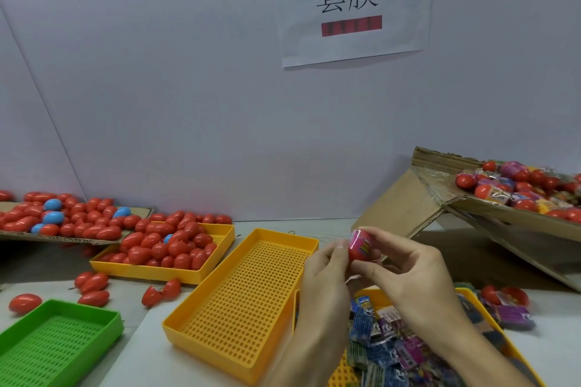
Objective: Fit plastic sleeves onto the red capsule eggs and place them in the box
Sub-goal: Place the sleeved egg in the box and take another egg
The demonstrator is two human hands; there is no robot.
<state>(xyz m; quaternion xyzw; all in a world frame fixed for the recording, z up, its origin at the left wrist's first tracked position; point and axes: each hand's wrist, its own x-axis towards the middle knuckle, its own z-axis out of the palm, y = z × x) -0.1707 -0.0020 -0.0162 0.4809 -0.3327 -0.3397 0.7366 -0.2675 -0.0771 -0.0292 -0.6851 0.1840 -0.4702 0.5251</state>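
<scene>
Currently I am holding one red egg up between both hands, above the near trays. My left hand is pinching its left side with thumb and fingertips curled in; my right hand is curling its fingers round the right side and top. A pink printed sleeve is sitting over the upper part of the egg, with bare red plastic showing below it.

Items, placed from that grip:
- Just below my hands: a yellow tray lying heaped with flat printed sleeves in blue and purple.
- Below and left, beside that tray: a yellow perforated tray.
- Further left, at about the same height as the grip: another yellow tray holding a pile of red eggs, one blue among them.
- Far left, behind that tray: a flat cardboard sheet carrying more red eggs and a few blue eggs.
- Low left corner: a green perforated tray, with loose red eggs lying on the table around it.
- Up and right: a tilted cardboard box holding sleeved eggs.
- Right, near my right wrist: a couple of sleeved eggs resting on the table.
- Above, on the wall: a paper sign.
</scene>
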